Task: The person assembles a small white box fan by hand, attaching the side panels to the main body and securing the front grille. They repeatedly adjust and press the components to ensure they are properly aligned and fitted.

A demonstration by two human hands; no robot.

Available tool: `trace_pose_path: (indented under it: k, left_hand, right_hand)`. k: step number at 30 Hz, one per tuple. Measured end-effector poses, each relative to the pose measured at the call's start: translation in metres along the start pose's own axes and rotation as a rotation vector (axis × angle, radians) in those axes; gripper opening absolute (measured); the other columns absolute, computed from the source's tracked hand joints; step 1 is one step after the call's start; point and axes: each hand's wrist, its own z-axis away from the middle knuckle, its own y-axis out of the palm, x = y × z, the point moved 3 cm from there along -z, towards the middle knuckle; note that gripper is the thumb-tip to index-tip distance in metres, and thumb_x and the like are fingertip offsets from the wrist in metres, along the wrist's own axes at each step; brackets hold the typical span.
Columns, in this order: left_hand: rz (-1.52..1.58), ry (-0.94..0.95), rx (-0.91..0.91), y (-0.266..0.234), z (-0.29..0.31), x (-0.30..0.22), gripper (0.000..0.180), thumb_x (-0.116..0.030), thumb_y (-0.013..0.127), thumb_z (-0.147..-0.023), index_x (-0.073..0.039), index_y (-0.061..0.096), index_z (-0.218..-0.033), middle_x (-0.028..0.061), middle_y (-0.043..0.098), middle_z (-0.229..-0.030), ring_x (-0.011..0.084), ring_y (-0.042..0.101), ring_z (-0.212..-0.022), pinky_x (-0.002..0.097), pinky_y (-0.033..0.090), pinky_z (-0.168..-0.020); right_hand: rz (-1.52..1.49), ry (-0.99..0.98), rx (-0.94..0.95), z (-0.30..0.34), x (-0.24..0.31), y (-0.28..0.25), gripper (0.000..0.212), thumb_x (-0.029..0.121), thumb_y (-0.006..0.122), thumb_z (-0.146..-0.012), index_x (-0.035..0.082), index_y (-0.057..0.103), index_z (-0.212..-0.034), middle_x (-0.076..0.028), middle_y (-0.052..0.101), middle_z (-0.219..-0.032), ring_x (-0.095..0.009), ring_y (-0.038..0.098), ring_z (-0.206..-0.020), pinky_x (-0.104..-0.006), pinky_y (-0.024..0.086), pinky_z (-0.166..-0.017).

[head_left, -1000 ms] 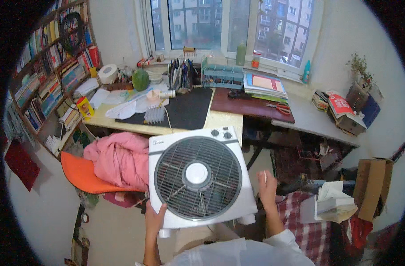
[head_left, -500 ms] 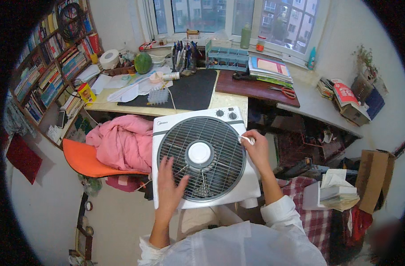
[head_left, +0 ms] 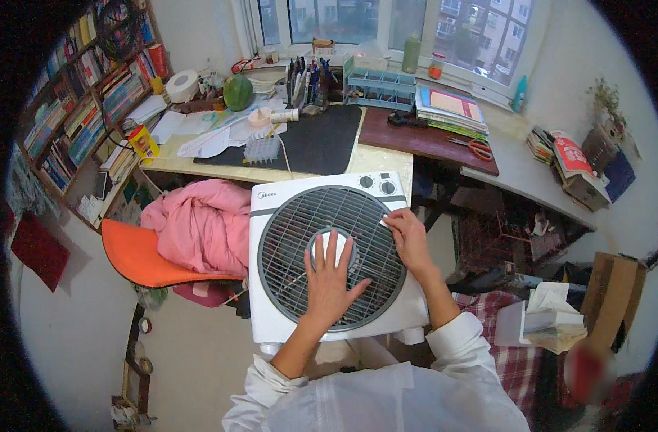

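Note:
A square white box fan [head_left: 409, 315] faces up in front of me. Its round dark grey grille [head_left: 293, 223] has a white hub disc [head_left: 318, 248] at the centre, and two control knobs [head_left: 388, 187] sit at the far right corner. My left hand [head_left: 329, 284] is spread over the grille and partly covers the hub. At the grille's right rim, my right hand [head_left: 409, 241] pinches a small white wad, like a tissue [head_left: 384, 221], mostly hidden by the fingers.
Beyond the fan is a desk with a black mat [head_left: 322, 137], a pen holder [head_left: 307, 86] and a watermelon [head_left: 238, 92]. An orange chair [head_left: 131, 248] bearing a pink quilted jacket [head_left: 199, 227] stands left. Scissors [head_left: 479, 148] and an open cardboard box [head_left: 610, 295] are right.
My left hand has moved right and away from me, from the grille's lower left onto the hub. My right hand has shifted slightly left along the rim, still pinching the white wad.

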Motion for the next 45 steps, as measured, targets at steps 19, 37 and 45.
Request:
trace_pose_path:
  k: [19,37,45]
  left_hand:
    - [-0.027,-0.010,-0.029,0.002,0.003,0.004,0.095,-0.057,0.076,-0.086,-0.015,0.037,-0.162,0.0216,0.021,-0.171,0.0470,0.016,-0.157,0.0694,0.014,-0.122]
    - [-0.004,-0.038,-0.023,-0.002,0.002,0.001,0.092,-0.057,0.076,-0.087,-0.015,0.039,-0.161,0.0195,0.022,-0.171,0.0461,0.016,-0.158,0.0690,0.014,-0.122]
    - [-0.003,-0.032,-0.015,-0.009,0.003,-0.001,0.095,-0.053,0.079,-0.084,-0.014,0.038,-0.161,0.0200,0.022,-0.171,0.0477,0.016,-0.157,0.0696,0.016,-0.121]
  right_hand:
    - [0.371,-0.058,0.131,-0.066,-0.021,0.036,0.018,0.002,0.061,-0.089,-0.003,0.075,-0.099,-0.017,0.061,-0.109,-0.035,0.061,-0.110,-0.0456,0.052,-0.095]
    - [0.435,0.065,0.114,0.033,0.014,-0.025,0.017,0.003,0.057,-0.089,-0.005,0.068,-0.099,-0.020,0.058,-0.105,-0.039,0.058,-0.107,-0.0490,0.051,-0.087]
    - [0.262,0.167,0.099,0.126,0.065,-0.047,0.017,-0.004,0.064,-0.087,-0.001,0.068,-0.104,-0.018,0.060,-0.102,-0.039,0.061,-0.099,-0.0480,0.052,-0.081]
